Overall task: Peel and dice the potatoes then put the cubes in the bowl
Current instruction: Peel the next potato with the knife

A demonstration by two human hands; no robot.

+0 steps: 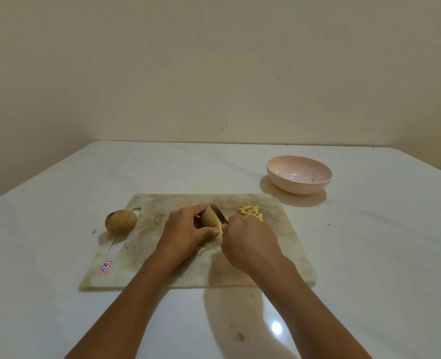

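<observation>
Potato piece [209,218] sits mid cutting board [279,255], long axis pointing away from the person, left hand [185,230] curled round it, right hand [249,238] gripping knife [218,213], blade along its right flank, probably mid-cut, bowl [298,188] far right

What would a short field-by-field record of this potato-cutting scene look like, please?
left hand: grips the half-cut potato on the cutting board
right hand: holds the knife, blade against that potato
cubes: small pile on the board, right of the knife
whole potato: unpeeled, at the board's left edge
bowl: pink, beyond the board's far right corner, no cubes inside
</observation>
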